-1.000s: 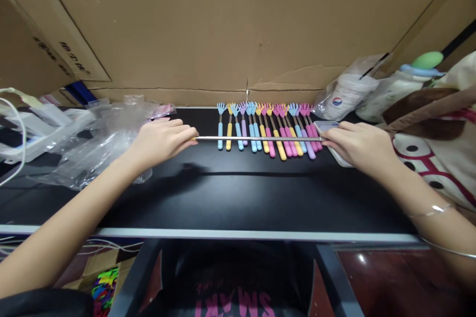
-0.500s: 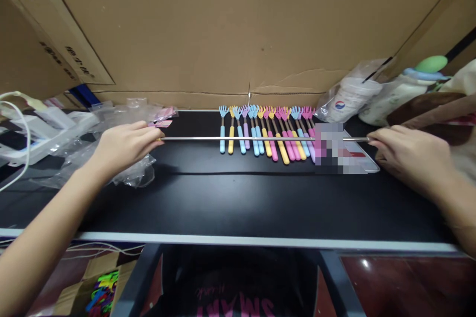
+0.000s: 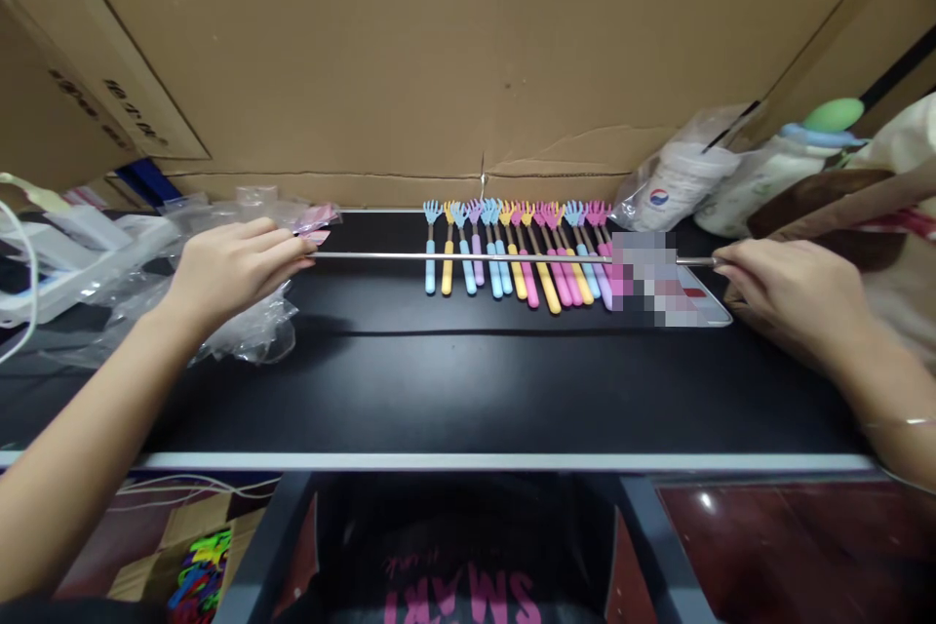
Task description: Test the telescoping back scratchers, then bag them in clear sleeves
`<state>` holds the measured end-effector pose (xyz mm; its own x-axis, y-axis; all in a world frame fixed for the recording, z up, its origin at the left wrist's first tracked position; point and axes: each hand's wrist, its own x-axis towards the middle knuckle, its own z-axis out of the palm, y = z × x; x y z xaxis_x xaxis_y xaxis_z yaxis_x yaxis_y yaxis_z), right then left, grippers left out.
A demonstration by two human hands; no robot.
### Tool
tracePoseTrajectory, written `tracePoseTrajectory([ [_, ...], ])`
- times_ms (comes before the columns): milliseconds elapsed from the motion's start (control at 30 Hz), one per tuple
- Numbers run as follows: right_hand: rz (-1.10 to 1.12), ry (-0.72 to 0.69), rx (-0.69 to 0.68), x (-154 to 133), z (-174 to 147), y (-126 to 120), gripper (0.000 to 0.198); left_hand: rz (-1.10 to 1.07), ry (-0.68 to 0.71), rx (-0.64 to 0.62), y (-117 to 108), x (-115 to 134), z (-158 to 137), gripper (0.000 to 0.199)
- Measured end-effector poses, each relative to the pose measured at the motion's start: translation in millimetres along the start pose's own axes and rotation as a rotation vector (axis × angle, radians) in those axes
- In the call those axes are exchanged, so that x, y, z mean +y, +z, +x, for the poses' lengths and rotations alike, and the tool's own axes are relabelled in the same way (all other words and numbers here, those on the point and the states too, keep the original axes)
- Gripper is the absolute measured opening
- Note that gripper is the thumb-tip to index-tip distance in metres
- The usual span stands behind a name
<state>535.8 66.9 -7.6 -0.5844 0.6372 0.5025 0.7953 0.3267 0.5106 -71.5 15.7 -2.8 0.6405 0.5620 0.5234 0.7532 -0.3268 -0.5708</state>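
Observation:
An extended back scratcher, its thin metal telescopic rod (image 3: pixel 439 256) level above the black table, spans the space between my two hands. My left hand (image 3: pixel 238 273) is closed round one end, and my right hand (image 3: pixel 797 297) grips the other, where the rod looks thicker. Both ends are hidden inside my fingers. Behind and beneath the rod lies a row of several short back scratchers (image 3: pixel 504 273) with hand-shaped heads and blue, yellow, pink and purple handles, heads toward the back.
Crumpled clear plastic bags (image 3: pixel 255 331) lie beside my left hand, near a white power strip (image 3: pixel 73 283). A partly blurred flat card (image 3: pixel 706 307), a bagged cup (image 3: pixel 677 185) and a bottle (image 3: pixel 775 175) are at the right. Cardboard (image 3: pixel 439 49) walls the back.
The whole view has shifted slightly, so things appear a little further left and higher. Both hands still hold the stretched back scratcher, with hardly any change between them.

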Motion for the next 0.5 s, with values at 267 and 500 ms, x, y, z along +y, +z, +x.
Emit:
tracePoseTrajectory([
  [267,0.283,-0.136,-0.016,-85,40,-15,0.041,-0.123,0.125,0.083,1,55,44,0.028],
  [500,0.337,-0.161,0.011,-164,70,-53,0.038,-0.355,0.088,0.031,-14,126,82,0.031],
])
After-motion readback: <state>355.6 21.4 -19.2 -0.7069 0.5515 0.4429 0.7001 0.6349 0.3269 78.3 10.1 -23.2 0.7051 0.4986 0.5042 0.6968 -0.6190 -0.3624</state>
